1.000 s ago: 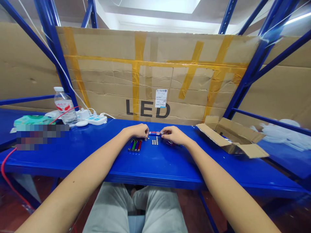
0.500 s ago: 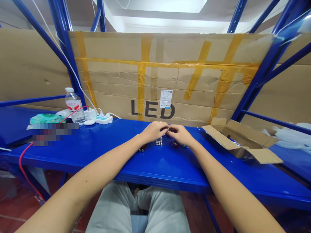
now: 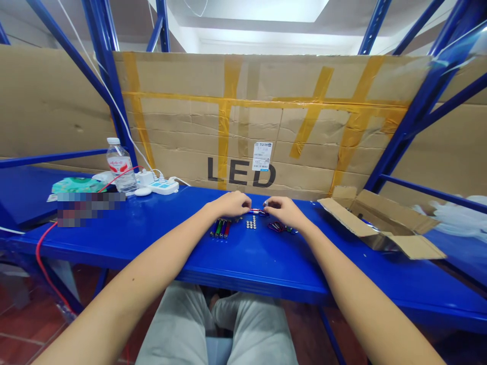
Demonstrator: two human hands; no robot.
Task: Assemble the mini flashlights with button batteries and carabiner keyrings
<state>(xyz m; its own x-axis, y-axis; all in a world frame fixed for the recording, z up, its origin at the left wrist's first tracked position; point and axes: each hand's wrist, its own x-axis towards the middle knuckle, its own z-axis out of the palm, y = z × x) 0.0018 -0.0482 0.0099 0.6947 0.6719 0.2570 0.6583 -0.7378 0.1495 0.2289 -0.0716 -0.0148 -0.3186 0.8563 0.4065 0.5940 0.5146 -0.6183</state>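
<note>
My left hand point(image 3: 233, 204) is over the blue table, fingers curled into a pinch; what they hold, if anything, is hidden. Opposite it, my right hand point(image 3: 283, 210) pinches a small shiny piece too small to name. Between the fingertips, a few small purple-red and blue metallic items point(image 3: 257, 212) rest on the table. Just in front of them, silver button cells point(image 3: 251, 222) stand in neat rows. Several slim coloured metal tubes point(image 3: 221, 229) lie side by side below my left hand. Coloured carabiner clips point(image 3: 277, 227) are piled beneath my right hand.
An open cardboard box point(image 3: 375, 223) stands on the right. At the back left are a water bottle point(image 3: 120, 167), a power strip point(image 3: 164, 186) with cables and a green packet point(image 3: 78, 185). A large cardboard panel point(image 3: 182, 137) closes off the table's back.
My hands, together before, have moved apart, the left one to the left and the right one slightly right. The coloured tubes and the items between my hands show more now.
</note>
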